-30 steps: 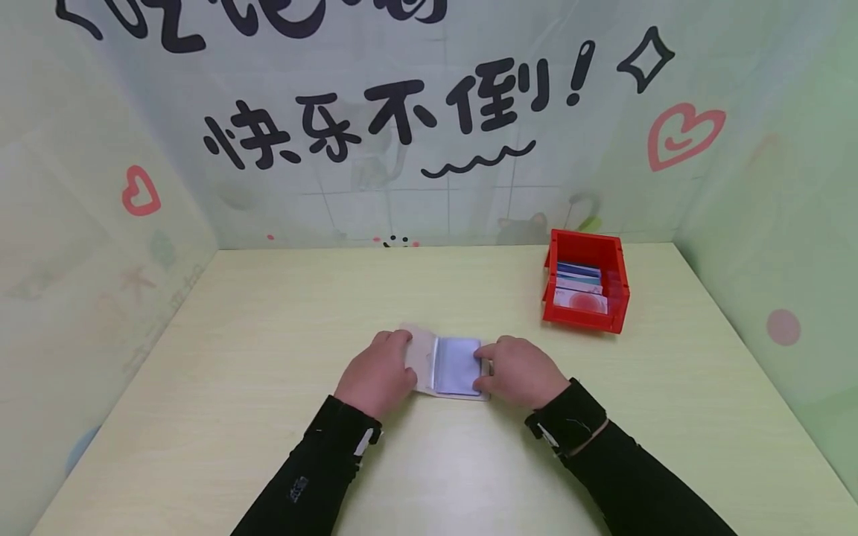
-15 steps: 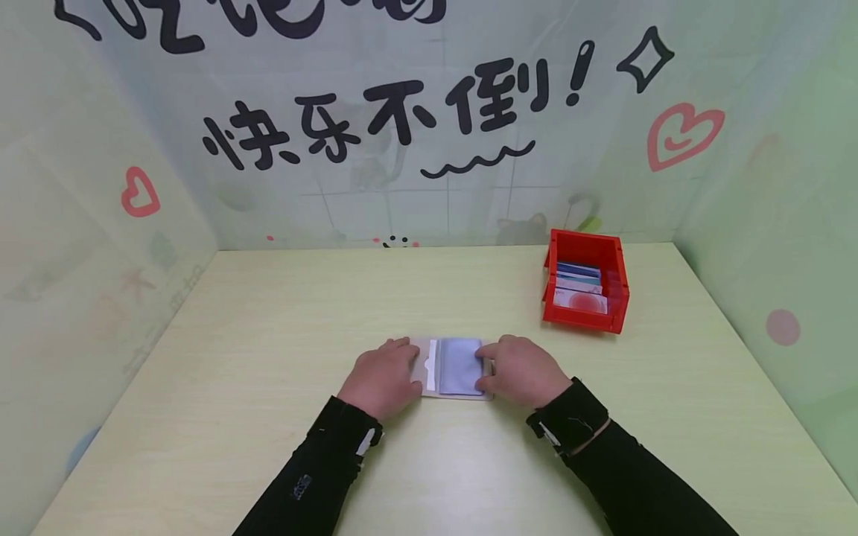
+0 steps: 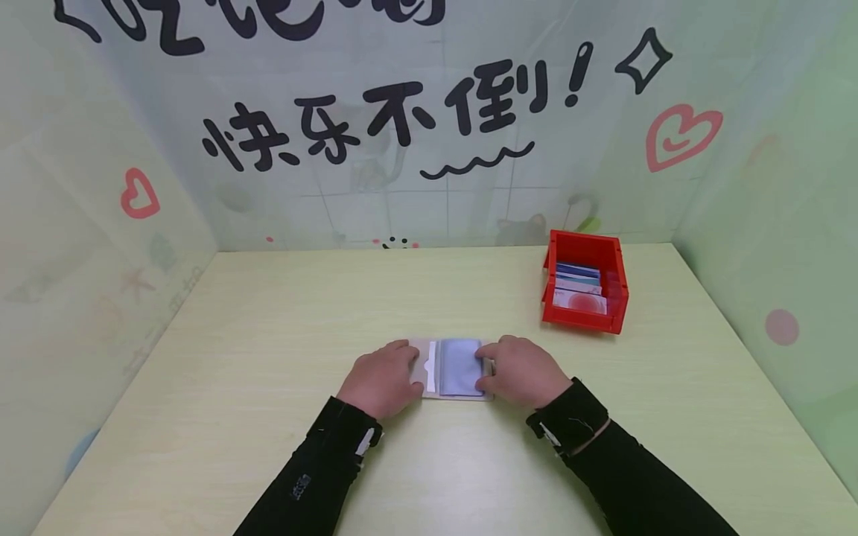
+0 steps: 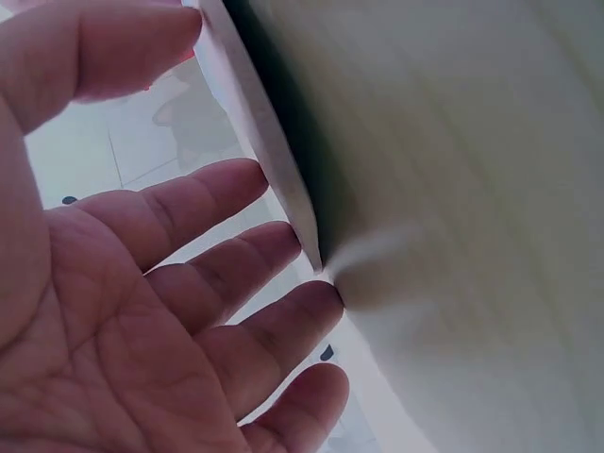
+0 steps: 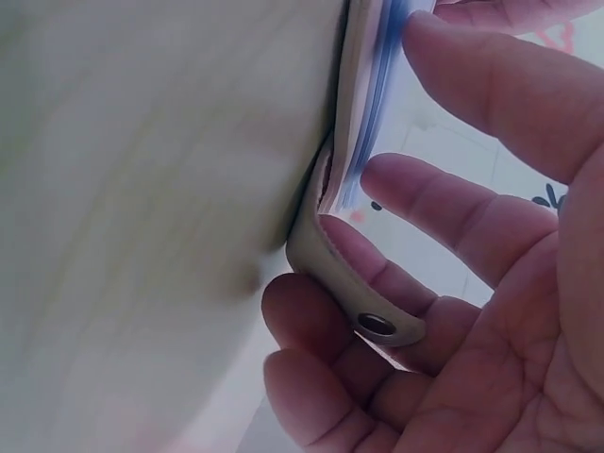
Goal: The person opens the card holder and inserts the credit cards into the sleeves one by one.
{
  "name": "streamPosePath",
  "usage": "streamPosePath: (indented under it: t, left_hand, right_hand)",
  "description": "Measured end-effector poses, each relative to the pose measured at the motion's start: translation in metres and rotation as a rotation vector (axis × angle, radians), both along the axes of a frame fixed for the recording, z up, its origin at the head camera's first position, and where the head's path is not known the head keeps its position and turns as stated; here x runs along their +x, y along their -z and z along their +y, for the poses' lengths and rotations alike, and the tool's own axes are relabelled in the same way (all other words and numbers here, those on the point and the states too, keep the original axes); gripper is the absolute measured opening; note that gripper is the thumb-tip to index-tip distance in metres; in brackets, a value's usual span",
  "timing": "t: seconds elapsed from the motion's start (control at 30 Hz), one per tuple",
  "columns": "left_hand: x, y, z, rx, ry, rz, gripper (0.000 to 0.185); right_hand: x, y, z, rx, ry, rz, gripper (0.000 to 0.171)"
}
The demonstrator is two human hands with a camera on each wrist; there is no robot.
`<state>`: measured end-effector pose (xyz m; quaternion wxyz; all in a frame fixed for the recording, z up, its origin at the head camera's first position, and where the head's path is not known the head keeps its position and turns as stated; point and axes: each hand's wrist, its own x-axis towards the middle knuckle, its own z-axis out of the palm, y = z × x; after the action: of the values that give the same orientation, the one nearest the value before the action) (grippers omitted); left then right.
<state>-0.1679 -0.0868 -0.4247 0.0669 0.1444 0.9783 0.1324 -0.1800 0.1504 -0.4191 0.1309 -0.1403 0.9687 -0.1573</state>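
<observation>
A beige card holder (image 3: 415, 369) lies spread open on the table, its clear plastic sleeves (image 3: 460, 368) folded over to the right half. A white strip with a notch shows on the left half. My left hand (image 3: 380, 380) rests at its left side; in the left wrist view the fingers are fairly straight, fingertips right at the cover's edge. My right hand (image 3: 526, 372) holds the right side, thumb and index finger at the sleeves' edge. In the right wrist view, the other fingers curl about the snap strap (image 5: 354, 283), whose metal stud (image 5: 376, 324) shows.
A red bin (image 3: 586, 321) with several cards (image 3: 579, 301) standing in it is at the back right of the pale wooden table (image 3: 302, 313). Printed cloth walls (image 3: 268, 208) stand behind and on both sides.
The left hand has lowered the raised left cover flat and shifted slightly right. The white notched strip has come into sight. The right hand stays at the sleeves' edge.
</observation>
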Motion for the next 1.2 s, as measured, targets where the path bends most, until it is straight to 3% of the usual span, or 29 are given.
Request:
streamPosePath:
  t: [0.37, 0.6, 0.93, 1.2]
  left_hand:
    - [0.001, -0.003, 0.002, 0.040, -0.021, 0.024, 0.053]
    - [0.001, -0.006, 0.001, 0.079, -0.032, 0.057, 0.055]
    - [0.001, -0.008, 0.001, 0.135, -0.058, 0.073, 0.054]
    - [0.002, -0.010, 0.003, 0.176, -0.060, 0.085, 0.052]
  right_hand:
    - [0.003, -0.003, -0.003, -0.017, 0.032, 0.054, 0.065]
    - [0.002, -0.015, 0.008, -0.067, 0.067, 0.119, 0.060]
    - [-0.027, -0.038, 0.066, -0.133, 0.222, 0.159, 0.059]
    - [-0.057, -0.039, 0.111, -0.048, 0.293, 0.144, 0.057]
